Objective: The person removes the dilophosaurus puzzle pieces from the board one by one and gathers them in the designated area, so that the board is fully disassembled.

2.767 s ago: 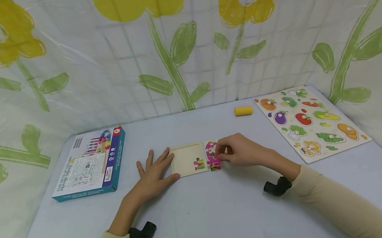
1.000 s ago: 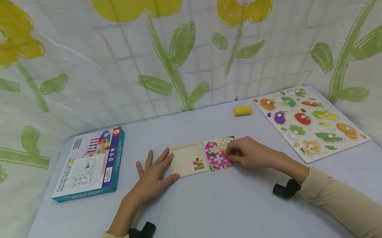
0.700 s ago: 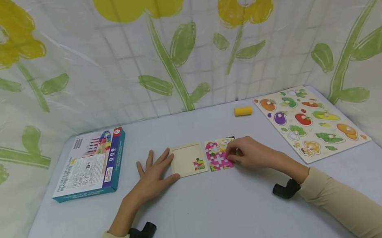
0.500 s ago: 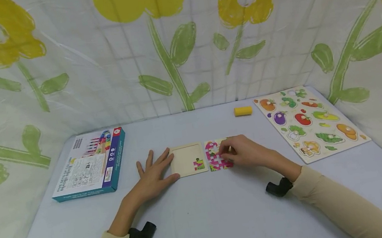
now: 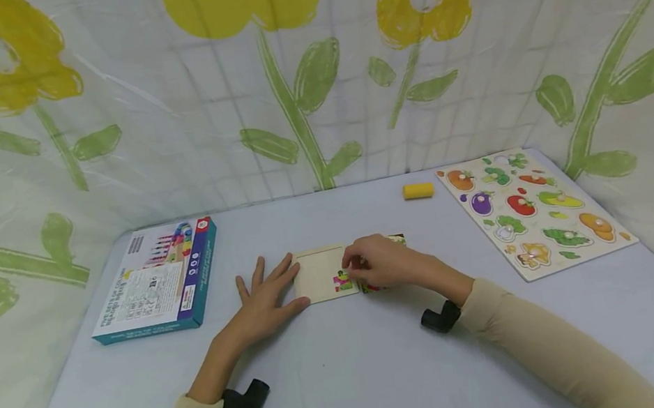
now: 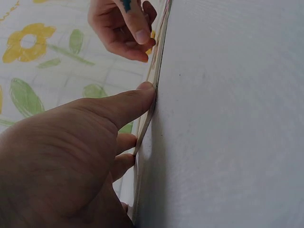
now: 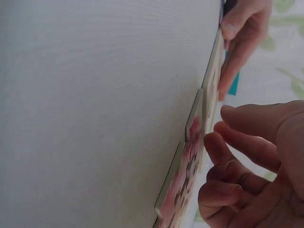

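My left hand (image 5: 265, 310) lies with fingers spread, thumb and fingertips at the left edge of a square wooden puzzle tray (image 5: 317, 277). One pink-and-green puzzle piece (image 5: 341, 282) sits in the tray's lower right corner. Over the tray's right edge is my right hand (image 5: 382, 263), thumb and index fingertips close together and the other fingers curled. I cannot tell whether a piece is between those fingertips. Beneath this hand, right beside the tray, lies a patch of pink puzzle pieces (image 7: 175, 190), mostly hidden in the head view.
A flat teal-edged box (image 5: 155, 282) lies at the left. On the right is a vegetable peg puzzle board (image 5: 534, 212), with a yellow cylinder (image 5: 418, 191) near its far left corner. A flower-printed curtain (image 5: 161, 116) hangs behind the table.
My right hand paused at the right side of the pink pieces, then moved left across them to the tray's right edge. My left hand has stayed at the tray.
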A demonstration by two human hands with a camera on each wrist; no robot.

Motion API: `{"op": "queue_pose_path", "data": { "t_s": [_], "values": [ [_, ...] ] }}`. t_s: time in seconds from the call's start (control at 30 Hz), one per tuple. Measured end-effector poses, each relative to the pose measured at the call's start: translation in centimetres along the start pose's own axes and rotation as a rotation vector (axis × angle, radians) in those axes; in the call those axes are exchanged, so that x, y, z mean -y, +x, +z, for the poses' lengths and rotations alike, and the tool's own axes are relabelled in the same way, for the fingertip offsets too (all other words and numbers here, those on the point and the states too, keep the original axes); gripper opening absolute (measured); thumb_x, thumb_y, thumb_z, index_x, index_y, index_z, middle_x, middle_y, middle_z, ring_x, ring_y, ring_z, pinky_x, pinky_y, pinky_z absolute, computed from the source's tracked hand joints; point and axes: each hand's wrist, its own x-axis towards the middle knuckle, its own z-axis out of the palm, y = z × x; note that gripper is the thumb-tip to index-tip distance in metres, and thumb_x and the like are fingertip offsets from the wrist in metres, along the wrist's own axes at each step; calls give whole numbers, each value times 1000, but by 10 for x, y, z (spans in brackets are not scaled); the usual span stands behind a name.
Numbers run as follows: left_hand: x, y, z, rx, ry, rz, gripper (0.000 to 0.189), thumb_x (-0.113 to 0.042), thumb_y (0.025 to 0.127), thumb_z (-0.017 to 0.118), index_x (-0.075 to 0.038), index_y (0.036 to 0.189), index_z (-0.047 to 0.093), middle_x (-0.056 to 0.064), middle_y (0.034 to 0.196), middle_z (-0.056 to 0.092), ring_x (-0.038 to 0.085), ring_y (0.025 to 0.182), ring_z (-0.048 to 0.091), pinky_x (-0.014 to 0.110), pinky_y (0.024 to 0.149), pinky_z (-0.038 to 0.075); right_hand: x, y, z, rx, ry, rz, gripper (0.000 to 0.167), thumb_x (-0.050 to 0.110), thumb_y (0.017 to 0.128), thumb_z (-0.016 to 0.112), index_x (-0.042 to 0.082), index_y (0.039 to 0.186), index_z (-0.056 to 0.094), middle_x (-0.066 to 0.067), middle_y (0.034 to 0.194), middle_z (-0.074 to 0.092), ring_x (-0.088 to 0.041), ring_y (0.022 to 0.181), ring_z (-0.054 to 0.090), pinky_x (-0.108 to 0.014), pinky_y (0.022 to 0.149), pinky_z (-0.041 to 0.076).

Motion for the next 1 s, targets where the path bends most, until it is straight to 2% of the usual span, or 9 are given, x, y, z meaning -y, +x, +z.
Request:
{"op": "queue_pose_path", "data": {
  "t_s": [0.17, 0.5, 0.77, 1.0],
  "values": [
    [-2, 0, -1, 2, -3, 0, 75, -41, 101, 70, -9, 162, 42, 13, 178, 24, 55, 163, -10, 84, 115, -21, 2, 7, 3, 12, -10, -8, 18, 19, 102, 70, 11, 116, 77, 1, 93, 69, -9, 80, 56, -23, 72, 50],
    [-3, 1, -2, 7, 0, -1, 74, -41, 102, 69, -8, 162, 42, 14, 178, 23, 56, 163, -10, 85, 115, -20, 1, 10, 7, 17, -33, -23, 13, 17, 102, 70, 12, 111, 78, 0, 97, 68, -10, 82, 57, -23, 73, 50],
    [-4, 1, -2, 12, -3, -11, 75, -42, 102, 69, -8, 163, 42, 13, 178, 22, 56, 163, -10, 84, 115, -21, 6, 9, 5, -36, -20, -44, 11, 15, 102, 69, 12, 109, 77, -1, 99, 69, -9, 82, 59, -22, 73, 52],
    [-3, 0, -2, 9, -1, -10, 75, -42, 102, 69, -8, 162, 42, 13, 178, 22, 56, 163, -10, 84, 115, -20, 11, 7, 2, -57, 28, -30, 6, 12, 102, 69, 14, 105, 75, 0, 103, 72, -9, 82, 60, -23, 76, 54]
  ]
}}
